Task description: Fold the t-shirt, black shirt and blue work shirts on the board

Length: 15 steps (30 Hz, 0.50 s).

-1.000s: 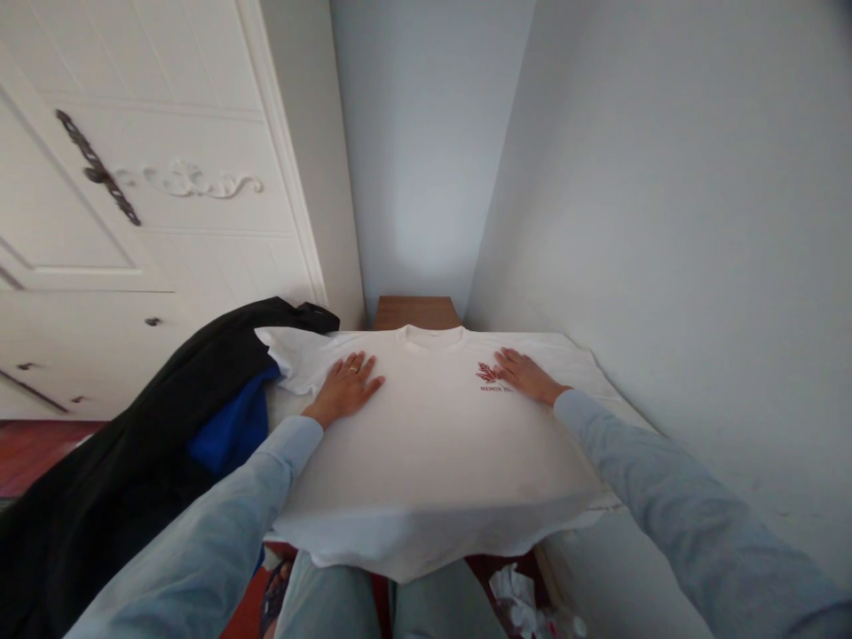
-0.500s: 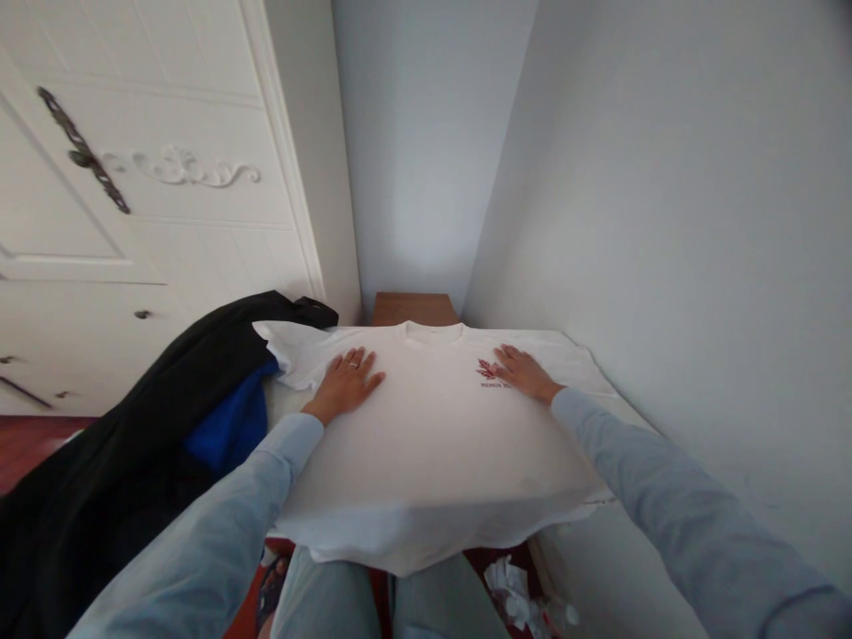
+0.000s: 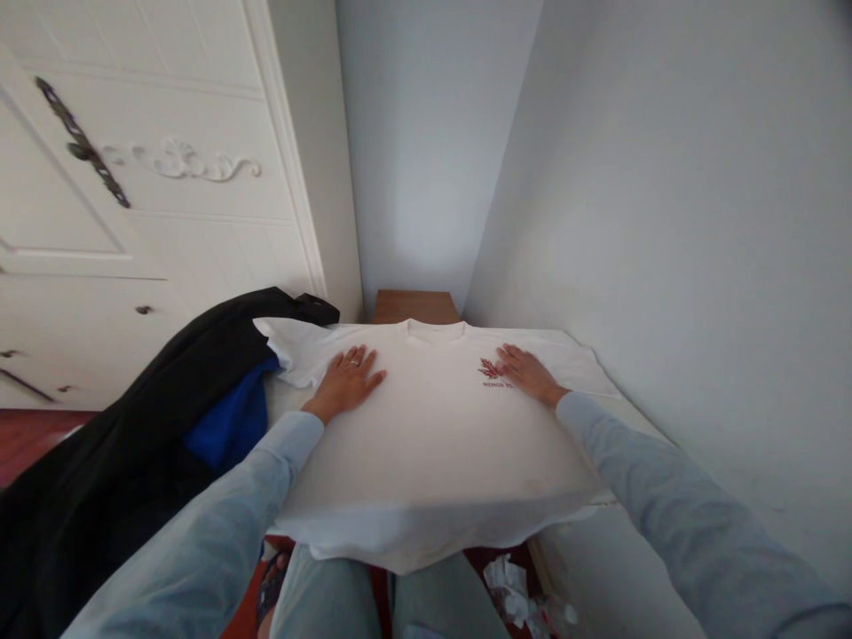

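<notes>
A white T-shirt (image 3: 426, 435) lies spread over a pale surface, its collar at the far side and its hem hanging over the near edge. A red leaf print (image 3: 491, 368) with lettering below marks its right chest area. My left hand (image 3: 347, 382), wearing a ring, rests flat on the shirt near the left sleeve, fingers stretched out. On the other side my right hand (image 3: 529, 373) lies flat beside the leaf print, covering part of the lettering. Neither hand grips the cloth.
Black clothing (image 3: 166, 382) with a blue piece of cloth (image 3: 232, 417) is heaped at the left. A white wardrobe (image 3: 219, 222) stands behind it. A brown wooden piece (image 3: 416, 306) sits in the corner, a grey wall (image 3: 666, 222) rises at right, and crumpled white litter (image 3: 507, 581) lies below.
The view has shifted very slightly. My right hand sits a touch farther right in the picture; both hands stay flat on the shirt, which looks unchanged.
</notes>
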Available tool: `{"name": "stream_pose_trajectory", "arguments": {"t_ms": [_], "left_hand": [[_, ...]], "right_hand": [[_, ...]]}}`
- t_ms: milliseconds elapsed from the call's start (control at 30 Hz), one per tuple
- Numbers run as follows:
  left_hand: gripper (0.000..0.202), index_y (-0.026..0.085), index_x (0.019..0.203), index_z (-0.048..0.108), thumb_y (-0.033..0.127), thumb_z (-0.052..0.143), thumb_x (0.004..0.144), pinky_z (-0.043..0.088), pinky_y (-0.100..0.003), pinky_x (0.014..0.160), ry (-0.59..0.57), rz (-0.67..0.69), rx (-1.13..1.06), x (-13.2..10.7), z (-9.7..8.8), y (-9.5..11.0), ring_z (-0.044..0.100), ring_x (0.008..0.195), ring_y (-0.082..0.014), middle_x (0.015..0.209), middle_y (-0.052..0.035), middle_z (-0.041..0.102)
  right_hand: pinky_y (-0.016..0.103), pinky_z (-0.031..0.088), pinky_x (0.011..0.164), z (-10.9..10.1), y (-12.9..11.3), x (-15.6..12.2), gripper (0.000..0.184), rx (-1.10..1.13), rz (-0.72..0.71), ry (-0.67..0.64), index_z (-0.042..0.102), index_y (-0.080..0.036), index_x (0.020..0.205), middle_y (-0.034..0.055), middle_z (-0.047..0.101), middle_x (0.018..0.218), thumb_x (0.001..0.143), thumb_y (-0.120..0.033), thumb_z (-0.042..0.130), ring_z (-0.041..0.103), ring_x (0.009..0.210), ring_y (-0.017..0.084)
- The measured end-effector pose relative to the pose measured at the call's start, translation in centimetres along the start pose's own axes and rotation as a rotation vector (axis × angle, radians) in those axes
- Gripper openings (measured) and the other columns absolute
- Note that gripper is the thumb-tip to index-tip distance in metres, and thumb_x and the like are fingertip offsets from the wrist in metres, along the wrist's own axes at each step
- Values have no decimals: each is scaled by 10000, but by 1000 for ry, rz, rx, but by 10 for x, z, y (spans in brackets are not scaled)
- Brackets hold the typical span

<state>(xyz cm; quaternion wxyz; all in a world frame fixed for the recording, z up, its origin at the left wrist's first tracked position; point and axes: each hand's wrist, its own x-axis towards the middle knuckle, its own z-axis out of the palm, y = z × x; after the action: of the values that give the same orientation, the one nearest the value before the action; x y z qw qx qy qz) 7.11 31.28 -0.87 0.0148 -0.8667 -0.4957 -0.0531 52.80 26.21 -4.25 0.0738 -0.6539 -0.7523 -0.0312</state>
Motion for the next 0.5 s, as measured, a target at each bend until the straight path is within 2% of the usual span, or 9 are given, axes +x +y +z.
{"name": "stream_pose_trajectory", "arguments": {"t_ms": [133, 267, 500], "left_hand": [[674, 130, 1558, 390, 543, 278, 1037, 246, -493, 1218, 4, -4, 3, -1, 0, 0, 298, 1523, -326, 1634, -186, 341], [672, 134, 1561, 388, 541, 280, 1037, 248, -500, 1217, -2, 3, -7, 1, 2, -2, 288, 1527, -325, 1638, -183, 332], [679, 157, 1580, 352, 555, 273, 1036, 228, -468, 1233, -62, 28, -29, 3, 4, -14, 257, 1541, -288, 1658, -153, 291]], "right_hand": [[580, 373, 1173, 1, 0, -2, 597, 26, -12, 15, 428, -296, 1555, 95, 465, 1573, 1040, -520, 227, 380, 1480, 302], [561, 338, 1198, 4, 2, -2, 631, -2, -13, 6, 416, -264, 1563, 99, 424, 1601, 1034, -549, 223, 336, 1503, 301], [543, 304, 1222, 3, 4, -4, 644, 23, 2, -12, 418, -297, 1558, 72, 392, 1623, 1026, -583, 193, 316, 1515, 287]]}}
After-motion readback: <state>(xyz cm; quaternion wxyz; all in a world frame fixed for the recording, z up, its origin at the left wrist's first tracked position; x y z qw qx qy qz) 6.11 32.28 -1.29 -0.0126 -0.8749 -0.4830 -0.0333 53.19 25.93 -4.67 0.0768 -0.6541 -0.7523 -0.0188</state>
